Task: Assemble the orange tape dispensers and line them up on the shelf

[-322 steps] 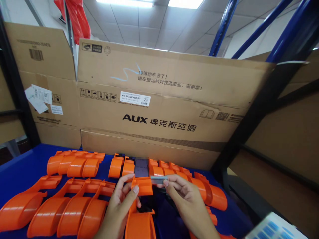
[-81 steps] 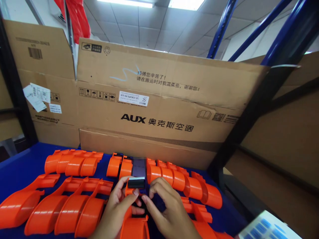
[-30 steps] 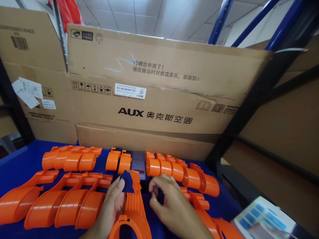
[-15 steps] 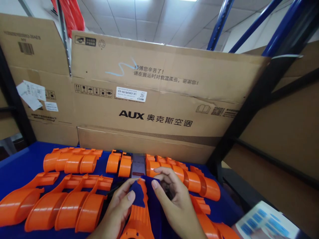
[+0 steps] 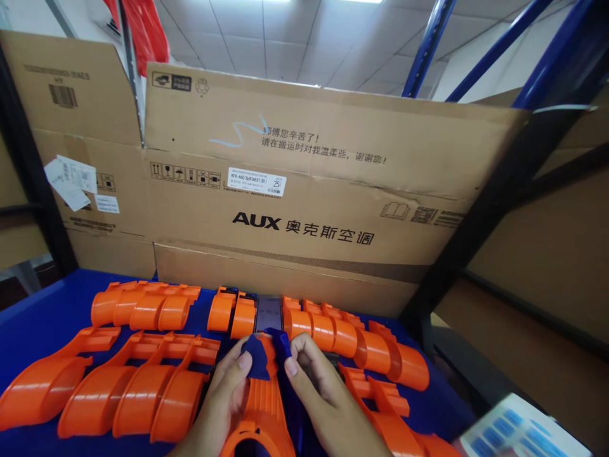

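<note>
Bare left forearm and right forearm enter from the lower edge and converge upward, wrists nearly straight. The left hand is closed in a grip, left thumb uppermost, its fingers partly hidden. The right hand, just beside it, draws bent forefinger and right thumb into a pinch.

Your left-hand grip holds an orange part by its blue-patched end; your right-hand grip pinches dark blue material beside it.
</note>
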### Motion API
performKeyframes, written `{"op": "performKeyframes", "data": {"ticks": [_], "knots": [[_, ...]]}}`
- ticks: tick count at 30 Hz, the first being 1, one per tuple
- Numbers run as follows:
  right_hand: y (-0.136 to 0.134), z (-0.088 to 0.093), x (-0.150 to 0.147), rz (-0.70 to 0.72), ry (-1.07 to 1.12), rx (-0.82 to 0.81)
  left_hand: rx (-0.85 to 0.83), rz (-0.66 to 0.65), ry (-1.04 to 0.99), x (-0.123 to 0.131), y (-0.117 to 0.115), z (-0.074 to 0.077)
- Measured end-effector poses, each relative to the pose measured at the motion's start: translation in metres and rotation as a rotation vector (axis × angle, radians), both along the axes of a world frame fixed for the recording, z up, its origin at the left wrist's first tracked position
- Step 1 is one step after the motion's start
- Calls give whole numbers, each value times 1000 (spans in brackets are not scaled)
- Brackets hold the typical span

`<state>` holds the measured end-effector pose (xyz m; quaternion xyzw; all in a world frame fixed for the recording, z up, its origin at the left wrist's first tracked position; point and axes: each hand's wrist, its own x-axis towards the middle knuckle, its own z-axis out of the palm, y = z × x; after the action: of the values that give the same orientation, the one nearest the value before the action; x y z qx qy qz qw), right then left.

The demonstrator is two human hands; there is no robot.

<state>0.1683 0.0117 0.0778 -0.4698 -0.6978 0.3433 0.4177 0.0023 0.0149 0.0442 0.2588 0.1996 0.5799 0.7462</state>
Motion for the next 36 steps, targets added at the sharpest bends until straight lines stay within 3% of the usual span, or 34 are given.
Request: {"op": "performKeyframes", "data": {"ticks": [3, 9, 15, 21, 28, 32, 36], "knots": [[2, 2, -1, 18, 35, 31, 50, -17, -56, 2, -1, 4], [4, 10, 5, -109, 4, 162, 76, 139, -28, -3, 2, 1], [3, 16, 5, -82, -23, 222, 69, 163, -5, -4, 2, 4], [5, 5, 9, -95, -59, 196, 90, 165, -18, -4, 0, 5], [3, -4, 15, -77, -164, 211, 159, 221, 9, -8, 5, -11], [3, 6, 12, -76, -341, 362, 132, 234, 52, -9, 7, -15], [6, 7, 11, -86, -474, 595, 85, 260, 153, -8, 8, -8]]}}
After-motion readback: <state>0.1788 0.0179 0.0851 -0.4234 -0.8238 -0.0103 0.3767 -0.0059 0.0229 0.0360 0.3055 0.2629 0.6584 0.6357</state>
